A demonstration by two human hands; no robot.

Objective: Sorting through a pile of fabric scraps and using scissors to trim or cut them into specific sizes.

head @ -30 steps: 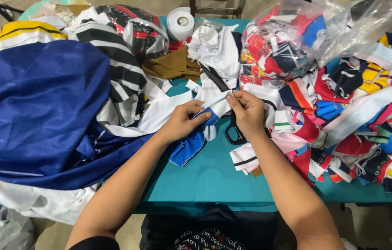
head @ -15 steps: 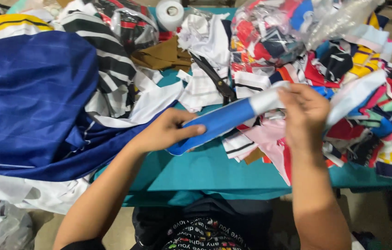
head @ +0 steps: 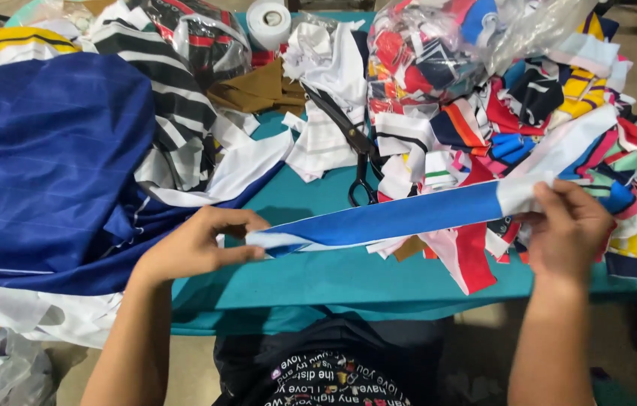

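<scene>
A long blue fabric strip with white ends is stretched flat between my two hands above the teal table. My left hand pinches its left white end near the table's front. My right hand grips the right white end over a heap of coloured scraps. Black scissors lie on the table just behind the strip, blades pointing away, handles toward me.
A large dark blue garment covers the table's left side, with striped black-and-white cloth behind it. A white tape roll, brown cloth and clear bags of scraps sit at the back.
My hands have moved apart, pulling the folded blue strip out to full length. The right hand travelled right over the scraps; the left stayed near the front.
</scene>
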